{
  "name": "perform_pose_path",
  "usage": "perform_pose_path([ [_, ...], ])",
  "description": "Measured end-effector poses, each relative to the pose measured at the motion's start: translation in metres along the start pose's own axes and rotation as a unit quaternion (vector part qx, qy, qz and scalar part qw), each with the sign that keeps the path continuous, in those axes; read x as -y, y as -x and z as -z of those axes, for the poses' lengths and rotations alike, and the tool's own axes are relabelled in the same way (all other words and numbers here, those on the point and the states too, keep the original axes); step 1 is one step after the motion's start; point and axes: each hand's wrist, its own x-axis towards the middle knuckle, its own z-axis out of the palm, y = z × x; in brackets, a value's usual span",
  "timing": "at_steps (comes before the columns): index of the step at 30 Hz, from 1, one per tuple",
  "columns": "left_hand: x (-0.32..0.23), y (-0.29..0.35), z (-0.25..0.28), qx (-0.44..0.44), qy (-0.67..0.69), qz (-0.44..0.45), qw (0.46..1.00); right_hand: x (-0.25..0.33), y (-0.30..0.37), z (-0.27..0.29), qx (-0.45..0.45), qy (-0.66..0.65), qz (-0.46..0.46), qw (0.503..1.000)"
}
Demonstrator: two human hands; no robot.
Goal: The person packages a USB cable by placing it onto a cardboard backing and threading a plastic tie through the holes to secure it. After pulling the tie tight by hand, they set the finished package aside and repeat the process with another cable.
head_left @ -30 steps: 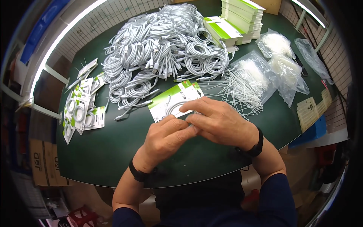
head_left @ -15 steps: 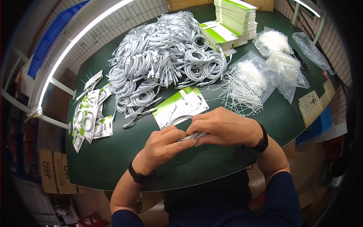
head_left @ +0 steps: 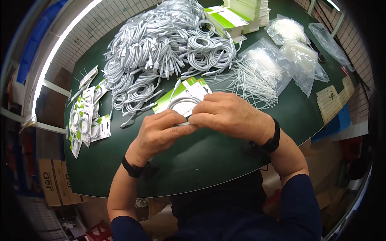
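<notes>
A coiled white charging cable (head_left: pixel 184 100) is held between my two hands above the green table. My left hand (head_left: pixel 159 130) pinches the near side of the loop, thumb and fingers pressed together. My right hand (head_left: pixel 229 114) closes on the same coil from the right, its fingertips close to those of the left. One end of the cable sticks up past the loop, with a plug at its tip (head_left: pixel 178 83). Just beyond the coil lie green-and-white packaging cards (head_left: pixel 161 105), partly covered by the cable and my right hand.
A large heap of coiled white cables (head_left: pixel 148 44) fills the far middle. White cable ties (head_left: pixel 257 78) spill from a clear bag at the right. Stacked cards (head_left: pixel 227 18) stand at the back. Cards with cables attached (head_left: pixel 85 116) lie at the left.
Both hands have moved a little away from me with the coil, which now forms a rounder loop over the cards. The whole view has shifted slightly.
</notes>
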Motion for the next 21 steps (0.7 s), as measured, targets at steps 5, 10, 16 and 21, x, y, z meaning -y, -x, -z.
perform_pose_path([
  [5, 0.006, -0.004, -0.011, -0.041, 0.026, 0.039, 0.998, -0.017, 0.003, 0.001, -0.023, -0.009, -0.030, 0.999],
  [10, 0.016, 0.014, -0.018, -0.071, -0.037, 0.250, 0.965, -0.026, 0.004, 0.005, -0.079, 0.018, -0.069, 0.994],
  [16, 0.029, 0.029, -0.040, 0.088, -0.164, 0.322, 0.928, -0.030, 0.007, 0.002, -0.115, 0.055, -0.075, 0.989],
  [21, 0.038, 0.026, -0.028, 0.119, -0.140, 0.325, 0.928, -0.033, 0.005, 0.004, -0.132, 0.060, -0.088, 0.986],
])
